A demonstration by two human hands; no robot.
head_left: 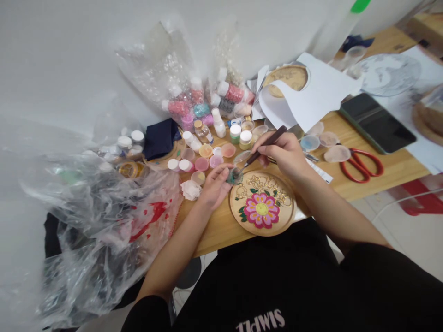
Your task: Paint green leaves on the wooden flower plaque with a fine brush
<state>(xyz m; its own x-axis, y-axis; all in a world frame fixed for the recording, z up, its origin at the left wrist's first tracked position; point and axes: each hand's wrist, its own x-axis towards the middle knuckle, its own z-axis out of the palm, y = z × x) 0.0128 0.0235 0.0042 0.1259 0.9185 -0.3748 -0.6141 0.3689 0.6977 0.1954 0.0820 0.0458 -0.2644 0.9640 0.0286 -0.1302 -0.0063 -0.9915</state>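
My left hand (pixel 217 185) is closed on a small clear cup (pixel 236 175) with dark green in it, held just over the upper left edge of a round wooden plaque (pixel 238 216). In my right hand (pixel 282 150) is a slim tool with a dark brown handle (pixel 273 139). Its thin tip points down into the cup; whether it is a brush or a small spatula I cannot tell. On the plaque lies a pink flower (pixel 262 210) with a yellow centre and green leaves. Gold outlines (pixel 265 180) run across its upper part without colour inside.
Several small cups of pink and orange (pixel 201 163), white-capped jars (pixel 245 139) and a crumpled tissue (pixel 190 189) stand left and behind. Red-handled scissors (pixel 368 166), a phone (pixel 377 122) and papers (pixel 313 92) lie right. Plastic bags (pixel 104 240) cover the left side.
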